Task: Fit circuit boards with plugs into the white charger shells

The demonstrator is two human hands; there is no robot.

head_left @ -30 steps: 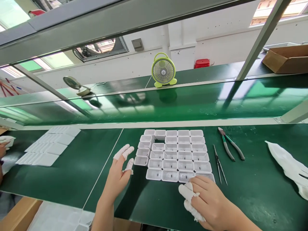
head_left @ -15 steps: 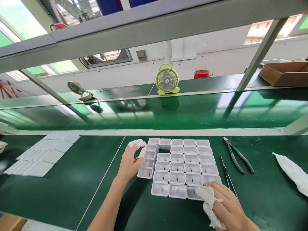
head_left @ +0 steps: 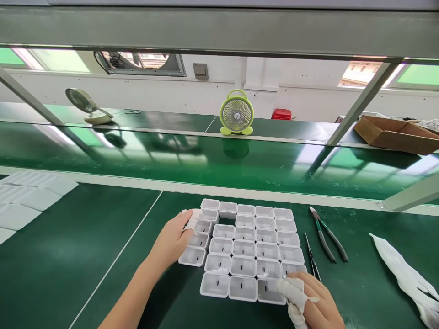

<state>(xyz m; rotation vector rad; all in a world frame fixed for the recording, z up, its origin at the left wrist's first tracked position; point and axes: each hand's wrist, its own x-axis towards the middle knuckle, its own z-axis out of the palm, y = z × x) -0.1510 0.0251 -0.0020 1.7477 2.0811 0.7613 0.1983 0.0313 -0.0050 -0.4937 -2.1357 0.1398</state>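
Observation:
Several small white trays (head_left: 243, 266) stand in rows on the green table, with a gap near the upper left of the block. Thin dark marks show inside many of them. My left hand (head_left: 176, 235), with white coverings on its fingertips, rests its bent fingers against the trays of the left column; whether they grip one is hidden. At the front right corner, my right hand (head_left: 310, 294) has its covered fingers curled on the edge of a front-row tray (head_left: 269, 291). What, if anything, those fingers pinch I cannot make out.
Pliers (head_left: 327, 233) and tweezers (head_left: 311, 258) lie right of the trays. Further right is a white glove (head_left: 401, 269). White stacked pieces (head_left: 29, 198) lie at the far left. A green fan (head_left: 236, 114) and a cardboard box (head_left: 398, 132) stand on the back shelf.
The camera view has shifted and tilted. My left hand has moved down slightly along the left column, its fingers closer together. My right hand stays at the front right corner.

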